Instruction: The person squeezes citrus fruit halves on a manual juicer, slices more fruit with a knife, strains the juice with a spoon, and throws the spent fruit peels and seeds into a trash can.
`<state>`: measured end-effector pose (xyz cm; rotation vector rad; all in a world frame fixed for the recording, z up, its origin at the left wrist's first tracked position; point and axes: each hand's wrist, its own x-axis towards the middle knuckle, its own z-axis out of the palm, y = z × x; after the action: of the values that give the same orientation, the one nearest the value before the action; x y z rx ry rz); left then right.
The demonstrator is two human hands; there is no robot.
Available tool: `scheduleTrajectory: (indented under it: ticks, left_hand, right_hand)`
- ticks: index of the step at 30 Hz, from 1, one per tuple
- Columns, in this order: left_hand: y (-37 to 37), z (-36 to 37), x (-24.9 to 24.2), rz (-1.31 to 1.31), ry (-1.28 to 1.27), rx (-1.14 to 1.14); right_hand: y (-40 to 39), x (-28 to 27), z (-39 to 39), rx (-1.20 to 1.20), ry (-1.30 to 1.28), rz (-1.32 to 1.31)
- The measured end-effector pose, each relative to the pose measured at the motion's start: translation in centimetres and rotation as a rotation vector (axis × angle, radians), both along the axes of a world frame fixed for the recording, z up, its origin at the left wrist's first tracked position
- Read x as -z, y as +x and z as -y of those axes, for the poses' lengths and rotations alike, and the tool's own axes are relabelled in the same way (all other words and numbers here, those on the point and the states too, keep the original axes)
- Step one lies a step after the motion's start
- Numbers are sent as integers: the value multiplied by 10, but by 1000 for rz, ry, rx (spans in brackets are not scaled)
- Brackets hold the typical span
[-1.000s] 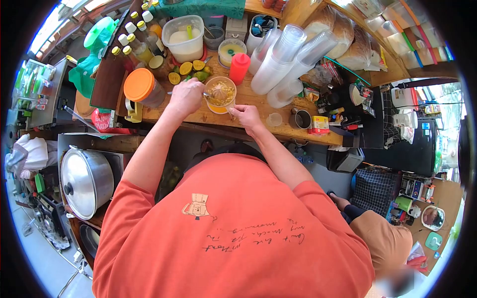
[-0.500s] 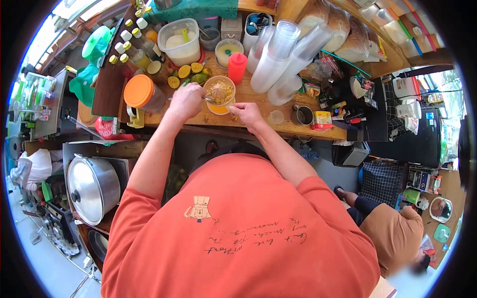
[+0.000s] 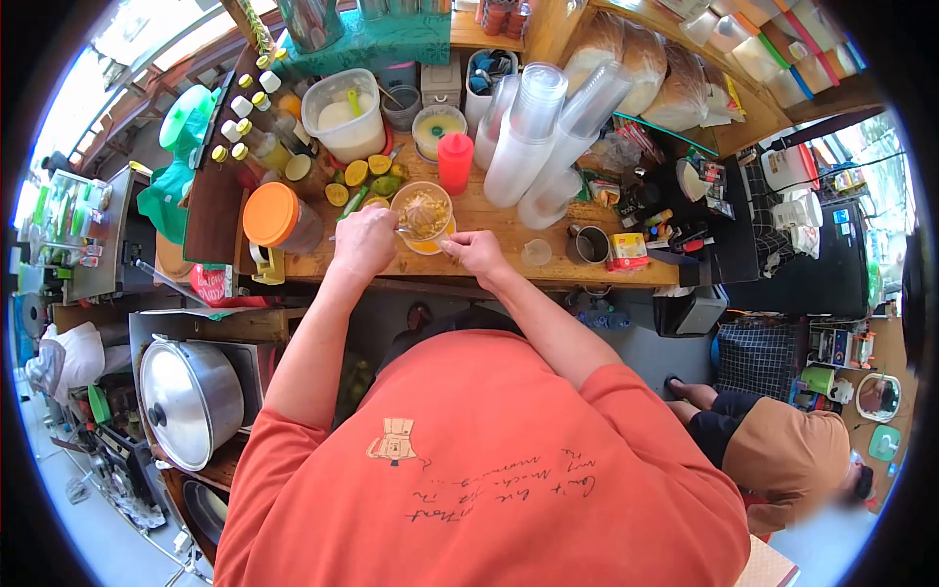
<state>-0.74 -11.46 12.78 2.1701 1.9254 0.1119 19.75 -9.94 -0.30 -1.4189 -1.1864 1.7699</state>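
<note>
Juicer bowl (image 3: 423, 217) on the tabletop (image 3: 509, 249), between left hand (image 3: 364, 241) and right hand (image 3: 476, 252). Squeeze bottle (image 3: 454, 162) just behind the bowl; stacked cups (image 3: 533, 132) to its right. Cut citrus halves (image 3: 364, 174) behind and left of the bowl, tub (image 3: 346, 113) farther back. Lidded jar (image 3: 282, 217) left of the left hand. Mug (image 3: 590, 245) right of the right hand. Pot (image 3: 191, 401) below the tabletop, at left.

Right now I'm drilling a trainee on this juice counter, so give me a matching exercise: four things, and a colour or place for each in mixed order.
1 squeeze bottle
2 jar lid
3 juicer
4 steel pot

a orange
b between left hand and right hand
c below the counter, left
d red

Pairs: 1-d, 2-a, 3-b, 4-c
</note>
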Motion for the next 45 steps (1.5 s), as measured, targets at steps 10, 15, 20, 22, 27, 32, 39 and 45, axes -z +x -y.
scheduleTrajectory:
  ticks: [10,15,20,22,27,32,39,45]
  left_hand:
    - [-4,1,2,-103,150,9]
    - [-5,2,5,-109,107,81]
    - [-7,2,1,-111,103,31]
    - [-5,2,5,-70,116,78]
    - [-11,-5,-2,-114,105,70]
    - [0,-4,5,-75,77,96]
    - [4,3,10,1,95,24]
    - [8,4,9,28,106,-9]
  right_hand:
    - [-1,2,3,4,-2,-1]
    - [-7,-1,4,21,-25,-38]
    - [-4,-2,1,27,-21,-47]
    - [-6,-1,2,17,-37,-40]
    - [-6,-7,1,10,-48,-22]
    - [-8,-14,0,-2,-53,-23]
    - [-7,-2,0,54,-50,-96]
    - [-7,-3,1,47,-75,-87]
